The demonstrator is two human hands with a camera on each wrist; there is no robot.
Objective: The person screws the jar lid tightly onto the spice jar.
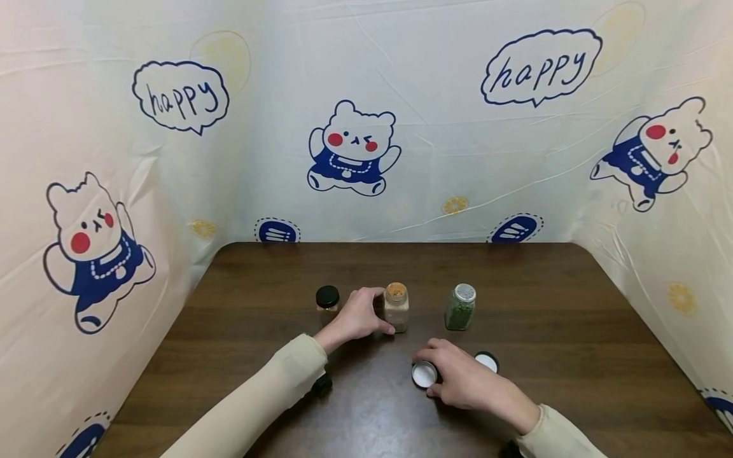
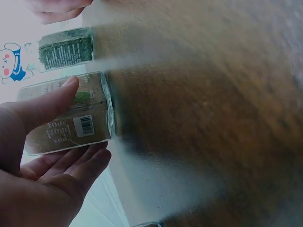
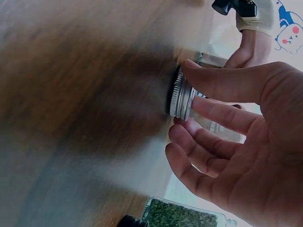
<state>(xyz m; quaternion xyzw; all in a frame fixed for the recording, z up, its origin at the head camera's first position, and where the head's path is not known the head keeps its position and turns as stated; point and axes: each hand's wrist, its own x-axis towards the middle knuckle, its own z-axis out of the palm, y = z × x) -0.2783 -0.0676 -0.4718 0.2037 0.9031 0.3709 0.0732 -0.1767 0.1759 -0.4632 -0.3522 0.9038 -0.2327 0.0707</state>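
Note:
My left hand (image 1: 357,315) holds a square glass spice jar (image 1: 396,312) of tan powder, which stands upright with an orange-looking top and no lid on it. In the left wrist view the thumb lies along one face of the jar, and the other fingers curl at the opposite side. Nearer to me, my right hand (image 1: 458,375) pinches a round lid (image 1: 424,374) between thumb and fingers, its white inside facing up. The right wrist view shows the lid's ridged silver rim (image 3: 182,97) close over the table.
Right of the tan jar stands a jar of green herbs (image 1: 460,308) with a pale perforated top. A second lid (image 1: 487,361) lies white side up, partly behind the right hand. A black-capped jar (image 1: 328,299) stands beyond the left wrist. Printed cloth (image 1: 355,222) surrounds the brown table (image 1: 275,267).

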